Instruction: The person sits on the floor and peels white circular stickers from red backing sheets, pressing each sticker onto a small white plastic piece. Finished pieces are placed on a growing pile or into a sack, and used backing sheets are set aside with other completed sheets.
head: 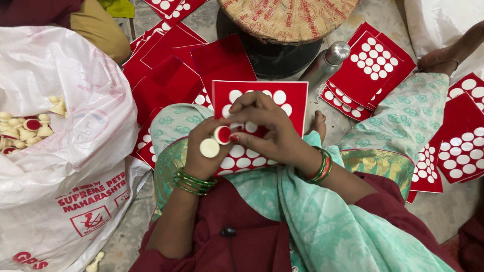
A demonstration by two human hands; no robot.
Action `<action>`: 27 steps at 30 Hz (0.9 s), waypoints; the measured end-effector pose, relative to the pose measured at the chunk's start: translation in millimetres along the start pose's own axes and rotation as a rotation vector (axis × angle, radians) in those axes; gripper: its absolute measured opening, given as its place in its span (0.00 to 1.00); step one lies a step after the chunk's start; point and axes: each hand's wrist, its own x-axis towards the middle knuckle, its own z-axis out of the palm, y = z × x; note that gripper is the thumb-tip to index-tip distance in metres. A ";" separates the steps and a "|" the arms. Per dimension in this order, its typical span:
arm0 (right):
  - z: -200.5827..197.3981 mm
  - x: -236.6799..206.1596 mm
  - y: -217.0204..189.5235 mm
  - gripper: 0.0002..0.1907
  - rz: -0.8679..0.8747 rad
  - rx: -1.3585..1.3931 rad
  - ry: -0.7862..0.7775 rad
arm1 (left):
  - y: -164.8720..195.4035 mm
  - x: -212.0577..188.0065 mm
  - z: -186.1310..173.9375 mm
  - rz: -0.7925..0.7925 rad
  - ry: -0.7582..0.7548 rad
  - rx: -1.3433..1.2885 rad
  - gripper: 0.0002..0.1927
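We see both hands working close together over the lap, seated on the floor (126, 236).

Left hand (204, 151): closed around two cream chess pawns, base ends facing up. One pawn base (209, 147) is bare cream; the other pawn base (222, 135), just beside it, carries a red round sticker. Green bangles (194, 182) sit on this wrist.

Right hand (262, 128): fingers curled, fingertips pinched at the red-covered base and touching it. We cannot tell whether the fingertips grip the sticker alone or only press on it. Red and green bangles (321, 166) sit on this wrist.

Sticker sheet (262, 98): a red sheet with round holes showing white where discs are gone. It lies on the lap directly under both hands, its far edge toward the top of the view.

Surroundings:
- A white plastic sack (65, 151) stands at the left, open, with a pile of cream pawns (25, 128) inside; some show red bases.
- One loose pawn (95, 262) lies on the floor near the sack.
- Plain red sheets (171, 65) lie spread on the floor beyond the lap.
- A stack of punched red sheets (370, 70) lies at the upper right, with more punched sheets (461, 141) at the far right.
- A steel bottle (325, 63) lies tilted between the lap sheet and the upper-right stack.
- A round stool (287, 25) with a woven top stands at the top centre.
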 end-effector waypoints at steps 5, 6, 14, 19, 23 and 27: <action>2.5 0.2 6.6 0.16 0.143 0.179 -0.090 | 9.7 -0.5 -0.9 -0.180 -0.136 -0.108 0.13; 3.0 0.1 8.6 0.16 0.134 0.211 -0.102 | 10.6 -0.8 -0.6 -0.219 -0.147 -0.121 0.13; 15.3 -6.8 21.9 0.09 0.165 0.440 -0.120 | 9.2 -4.8 1.0 -0.238 -0.174 -0.070 0.12; 27.3 -6.1 28.7 0.06 0.248 0.434 -0.070 | 8.0 -11.6 8.5 -0.189 -0.136 -0.198 0.13; 24.8 -3.9 30.1 0.07 0.257 0.491 -0.121 | -1.4 -13.9 7.2 -0.188 -0.147 -0.148 0.12; 13.8 -3.0 24.8 0.14 0.153 0.398 -0.218 | -6.0 -16.2 3.7 -0.171 -0.173 -0.135 0.14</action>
